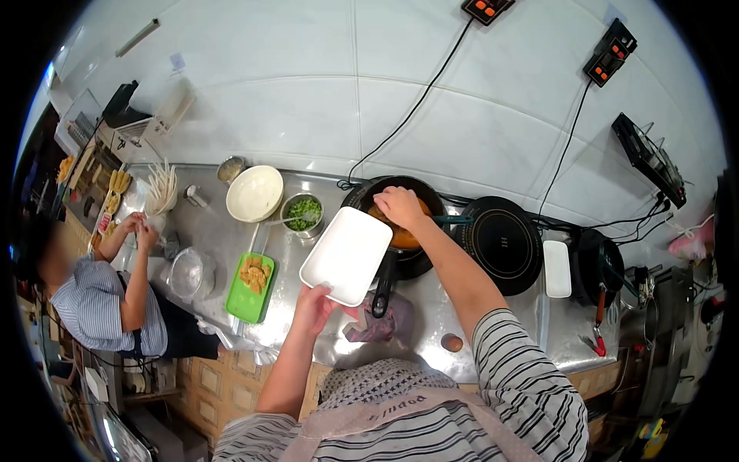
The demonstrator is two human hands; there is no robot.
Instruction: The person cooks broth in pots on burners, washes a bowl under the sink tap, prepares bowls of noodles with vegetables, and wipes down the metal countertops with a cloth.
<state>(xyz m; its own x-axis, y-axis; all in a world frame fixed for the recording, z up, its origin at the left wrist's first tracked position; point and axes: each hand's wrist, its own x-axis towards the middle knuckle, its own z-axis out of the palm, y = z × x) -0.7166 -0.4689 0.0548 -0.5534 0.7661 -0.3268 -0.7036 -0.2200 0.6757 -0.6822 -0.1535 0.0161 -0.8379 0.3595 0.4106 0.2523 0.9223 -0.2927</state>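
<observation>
A white rectangular dish (346,258) is tilted at the near left of a black frying pan (435,262). My left hand (314,308) grips its lower edge. Orange-brown food (406,235) lies in the pan, partly covered by the dish and my right hand (400,206). The fingers of that hand are bent together over the food, and whatever they may hold is hidden. Below the dish, the pan's black handle (382,292) points toward me. A steel cup (302,215) of chopped greens with a spoon stands left of the dish.
A green tray (248,296) with golden-brown pieces and a cream bowl (255,193) are on the left. Right of the pan sit a round black hob (500,245) and a white container (556,269). A co-worker (115,296) stands far left. A brown egg-like object (452,343) lies near the front edge.
</observation>
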